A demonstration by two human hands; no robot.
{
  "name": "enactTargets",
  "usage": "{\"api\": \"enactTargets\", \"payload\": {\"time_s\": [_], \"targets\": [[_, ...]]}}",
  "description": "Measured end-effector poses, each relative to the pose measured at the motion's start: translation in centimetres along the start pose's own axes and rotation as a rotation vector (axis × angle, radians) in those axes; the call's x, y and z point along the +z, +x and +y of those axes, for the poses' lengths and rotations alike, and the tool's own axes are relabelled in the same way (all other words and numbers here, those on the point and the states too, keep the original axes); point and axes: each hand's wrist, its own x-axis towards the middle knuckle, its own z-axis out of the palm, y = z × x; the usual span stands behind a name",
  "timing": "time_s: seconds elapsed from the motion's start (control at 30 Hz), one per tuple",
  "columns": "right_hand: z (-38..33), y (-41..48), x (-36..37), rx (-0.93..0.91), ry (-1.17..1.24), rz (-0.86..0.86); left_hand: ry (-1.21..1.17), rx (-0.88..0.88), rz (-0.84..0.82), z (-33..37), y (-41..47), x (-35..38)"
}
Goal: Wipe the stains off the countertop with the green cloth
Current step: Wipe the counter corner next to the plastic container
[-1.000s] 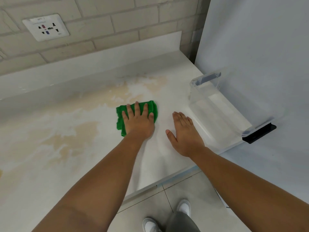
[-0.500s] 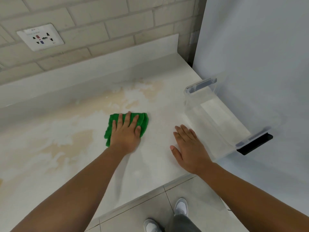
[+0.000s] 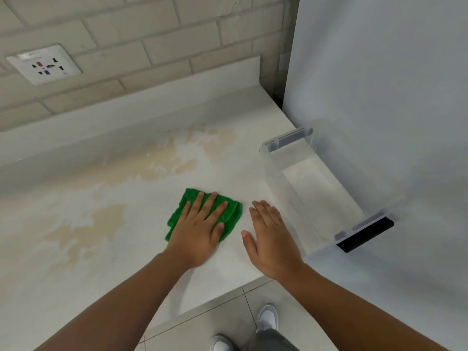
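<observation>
Two tan stains mark the table (image 3: 126, 262): a large patch (image 3: 101, 221) out to the left of my left hand, and a paler band (image 3: 162, 163) further back toward the wall. The green cloth (image 3: 234, 215) lies flat under my left hand (image 3: 200, 229), whose fingers (image 3: 206, 206) are spread straight and press it down rather than curl round it. With the hand covering it, I cannot tell the cloth's long axis. From those fingers the nearer patch lies leftward, well apart, so I judge the next wipe must sweep left, and the left hand is placed for it. My right hand (image 3: 271, 239) rests flat on bare table just beside the cloth, holding nothing. A clear container (image 3: 304, 178) stands to its right.
</observation>
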Motion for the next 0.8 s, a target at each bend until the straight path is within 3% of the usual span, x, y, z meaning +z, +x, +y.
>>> {"api": "enactTargets", "payload": {"time_s": [0.23, 0.43, 0.63, 0.7, 0.8], "targets": [[0.7, 0.0, -0.5, -0.081, -0.121, -0.1, -0.023, -0.38, -0.009, 0.3, 7.1, -1.5], [1.2, -0.4, -0.7, -0.115, -0.182, -0.15, 0.02, -0.194, -0.009, 3.8, 6.2, -0.6], [1.0, -0.3, -0.9, -0.083, -0.143, -0.185, -0.001, 0.006, -0.016, -0.3, -1.0, 0.0], [0.5, 0.2, -1.2, -0.067, -0.146, -0.18, 0.013, -0.026, -0.031, -3.3, -1.2, -0.4], [-0.7, 2.6, -1.5, -0.048, -0.144, -0.167, -0.015, -0.223, -0.007, -6.1, 2.5, -1.6]]}}
